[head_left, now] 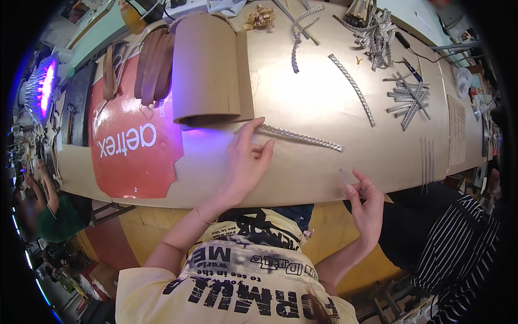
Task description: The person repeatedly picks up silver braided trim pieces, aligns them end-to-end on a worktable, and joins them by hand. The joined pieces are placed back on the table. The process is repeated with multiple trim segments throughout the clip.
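A silvery braided strap lies slantwise on the tan-covered table, just right of the big cardboard tube. My left hand is at its left end, index finger stretched over it and thumb apart; whether the finger presses it down I cannot tell. Near the table's front edge my right hand pinches a short, thin grey strip between thumb and fingers. Another braided strap lies farther back to the right. Beyond it is a pile of short grey braided pieces.
The cardboard tube stands left of centre beside a red sheet with brown straps on it. A lit lamp glows at far left. More braids lie at back right. A person in striped clothing is at right.
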A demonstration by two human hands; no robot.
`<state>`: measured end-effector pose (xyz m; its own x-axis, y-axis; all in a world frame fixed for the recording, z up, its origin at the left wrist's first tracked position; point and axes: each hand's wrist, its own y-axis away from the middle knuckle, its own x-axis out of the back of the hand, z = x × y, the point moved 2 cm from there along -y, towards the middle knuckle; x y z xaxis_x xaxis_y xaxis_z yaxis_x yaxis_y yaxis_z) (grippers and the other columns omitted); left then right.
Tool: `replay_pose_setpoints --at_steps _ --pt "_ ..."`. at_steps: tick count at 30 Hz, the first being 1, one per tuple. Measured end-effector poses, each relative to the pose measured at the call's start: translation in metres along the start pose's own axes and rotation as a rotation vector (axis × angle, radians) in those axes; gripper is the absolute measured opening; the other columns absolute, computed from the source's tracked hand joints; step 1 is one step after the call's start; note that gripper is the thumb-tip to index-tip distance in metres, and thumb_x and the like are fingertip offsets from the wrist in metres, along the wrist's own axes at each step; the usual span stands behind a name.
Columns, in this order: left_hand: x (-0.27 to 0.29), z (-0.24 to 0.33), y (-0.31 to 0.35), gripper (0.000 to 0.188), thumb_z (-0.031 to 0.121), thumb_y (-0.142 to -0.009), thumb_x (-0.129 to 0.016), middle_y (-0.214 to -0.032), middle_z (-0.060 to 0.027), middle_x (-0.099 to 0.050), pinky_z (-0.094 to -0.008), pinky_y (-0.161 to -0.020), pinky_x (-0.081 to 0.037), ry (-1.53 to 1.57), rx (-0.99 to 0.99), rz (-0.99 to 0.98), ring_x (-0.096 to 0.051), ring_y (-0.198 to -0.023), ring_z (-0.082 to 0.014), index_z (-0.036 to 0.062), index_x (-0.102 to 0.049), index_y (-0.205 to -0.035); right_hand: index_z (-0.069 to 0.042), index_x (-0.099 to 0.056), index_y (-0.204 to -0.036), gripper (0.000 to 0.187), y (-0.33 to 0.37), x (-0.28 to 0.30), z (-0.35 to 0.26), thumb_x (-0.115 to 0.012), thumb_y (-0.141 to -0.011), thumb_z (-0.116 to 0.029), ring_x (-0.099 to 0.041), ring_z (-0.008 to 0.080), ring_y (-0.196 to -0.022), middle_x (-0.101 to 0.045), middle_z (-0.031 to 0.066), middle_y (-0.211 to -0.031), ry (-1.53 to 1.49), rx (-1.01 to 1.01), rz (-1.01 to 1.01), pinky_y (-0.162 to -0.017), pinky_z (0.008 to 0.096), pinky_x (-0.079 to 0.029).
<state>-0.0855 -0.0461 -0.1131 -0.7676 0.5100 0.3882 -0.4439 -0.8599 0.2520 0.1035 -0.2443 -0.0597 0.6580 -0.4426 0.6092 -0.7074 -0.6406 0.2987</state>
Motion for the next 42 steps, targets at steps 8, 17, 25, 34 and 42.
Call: replay_pose_setpoints --at_steps 8,17,25,34,42 --pt "-0.005 -0.007 0.021 0.057 0.028 -0.090 -0.066 -0.148 -0.0139 -0.045 -0.0490 -0.111 -0.035 -0.720 -0.666 -0.087 -0.046 -0.132 -0.0318 0.0054 -0.049 -0.139 0.005 -0.066 -0.101 0.017 -0.004 -0.016 -0.015 -0.067 -0.091 -0.008 -0.060 0.0201 -0.064 -0.064 0.0147 -0.072 0.150 0.113 -0.049 -0.068 0.0305 -0.051" --pt "-0.029 -0.020 0.014 0.069 0.032 -0.090 -0.066 -0.157 -0.0140 -0.032 -0.0514 -0.117 -0.025 -0.675 -0.628 -0.275 -0.028 -0.146 -0.0348 0.0057 -0.039 -0.148 0.003 -0.064 -0.088 0.016 -0.019 -0.042 -0.042 -0.069 -0.091 -0.011 -0.054 0.0126 -0.059 -0.061 0.0071 -0.070 0.005 0.066 -0.138 -0.056 0.0255 -0.043" --pt "-0.015 -0.031 0.042 0.058 0.029 -0.086 -0.070 -0.154 -0.0155 -0.036 -0.0511 -0.115 -0.027 -0.653 -0.671 -0.222 -0.032 -0.143 -0.0331 0.0060 -0.053 -0.136 0.002 -0.067 -0.091 0.017 -0.034 -0.097 -0.048 -0.070 -0.091 -0.014 -0.054 0.0118 -0.058 -0.064 0.0091 -0.073 -0.090 0.104 -0.244 -0.053 0.0264 -0.042" --pt "0.010 -0.037 0.026 0.056 0.029 -0.086 -0.068 -0.152 -0.0152 -0.040 -0.0504 -0.116 -0.024 -0.738 -0.513 -0.110 -0.035 -0.141 -0.0340 0.0108 -0.054 -0.137 -0.001 -0.065 -0.085 0.017 -0.036 -0.119 -0.074 -0.066 -0.092 -0.017 -0.058 0.0247 -0.060 -0.063 0.0111 -0.078 0.185 0.235 -0.058 -0.059 0.0343 -0.046" --pt "0.008 -0.037 0.025 0.060 0.034 -0.086 -0.068 -0.152 -0.0137 -0.041 -0.0470 -0.116 -0.024 -0.806 -0.523 -0.091 -0.036 -0.141 -0.0314 0.0140 -0.052 -0.141 -0.001 -0.067 -0.087 0.015 -0.052 -0.136 -0.071 -0.066 -0.092 -0.016 -0.056 0.0177 -0.055 -0.064 0.0085 -0.074 0.037 0.126 -0.147 -0.054 0.0303 -0.044"
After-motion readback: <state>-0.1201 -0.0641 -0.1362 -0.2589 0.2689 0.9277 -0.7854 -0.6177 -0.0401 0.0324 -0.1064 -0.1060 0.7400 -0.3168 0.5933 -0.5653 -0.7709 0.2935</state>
